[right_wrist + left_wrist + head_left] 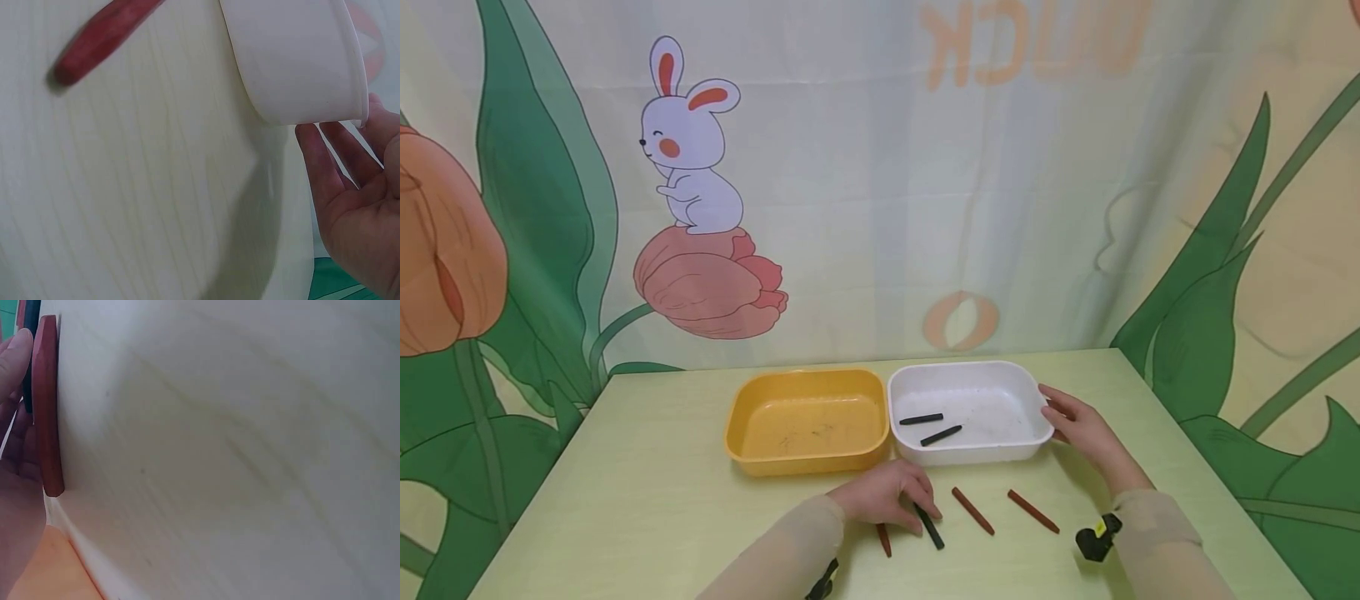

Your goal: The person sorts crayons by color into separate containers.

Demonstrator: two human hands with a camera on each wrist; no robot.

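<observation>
In the head view my left hand is over a black crayon on the table, its thumb and fingers closed round the upper part. Beside it a red-brown crayon lies partly under the hand; the left wrist view shows this red-brown crayon close up, with the thumb against the black crayon behind it. My right hand touches the right end of a white tray. In the right wrist view the fingers look fairly straight against that tray's wall.
Two black crayons lie inside the white tray. A yellow tray stands directly left of it. Two more red-brown crayons, a middle one and a right one, lie in front. A printed curtain hangs behind the table.
</observation>
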